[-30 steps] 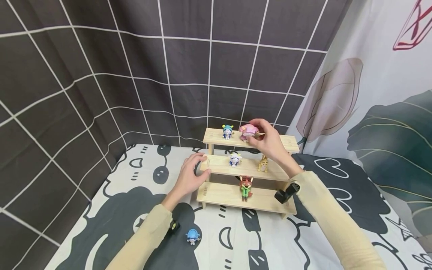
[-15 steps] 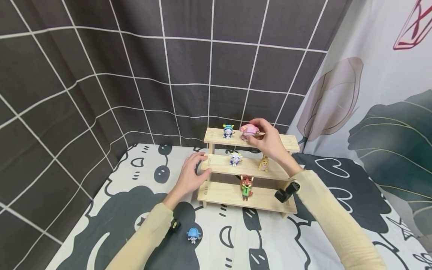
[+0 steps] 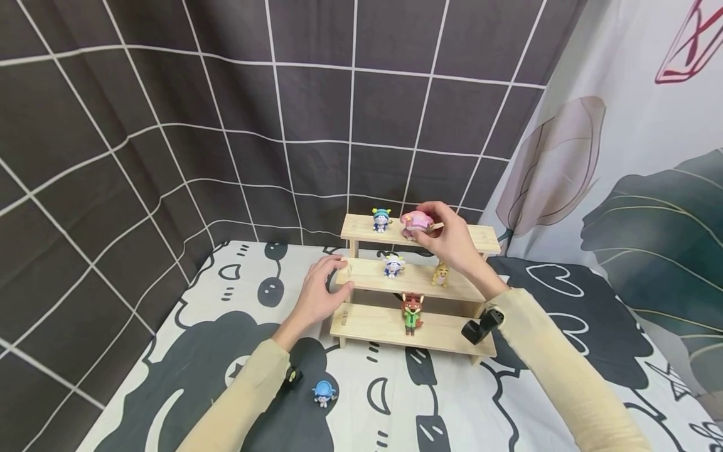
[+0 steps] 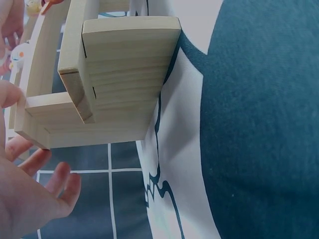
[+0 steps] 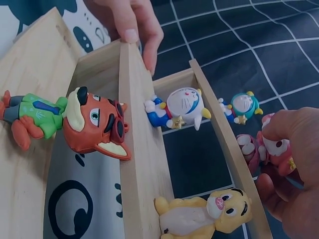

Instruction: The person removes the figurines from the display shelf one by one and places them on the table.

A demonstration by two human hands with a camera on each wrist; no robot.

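A three-tier wooden display shelf (image 3: 361,321) stands on the patterned cloth. My left hand (image 3: 318,295) grips the left end of its middle tier, thumb in front and fingers behind. At the top tier, my right hand (image 3: 452,237) holds a pink figurine (image 3: 416,220) between thumb and fingers; the right wrist view shows this pink figurine (image 5: 274,147) partly covered by the hand. Left of it stands a figurine with a teal hat (image 3: 381,220). A white-hatted figurine (image 3: 393,266) and a yellow rabbit figurine (image 3: 440,274) stand on the middle tier. On the bottom tier is a fox figurine (image 3: 412,312) in green.
A small blue-hatted figurine (image 3: 324,393) is on the cloth (image 3: 390,370), in front of the shelf and near my left forearm. Behind the shelf hangs a dark grid-patterned curtain (image 3: 316,163). A light curtain with leaf prints (image 3: 565,157) hangs at the right.
The pink figurine and my right hand have shifted only slightly on the top tier. My left hand keeps its grip on the shelf, and the other figurines stay put.
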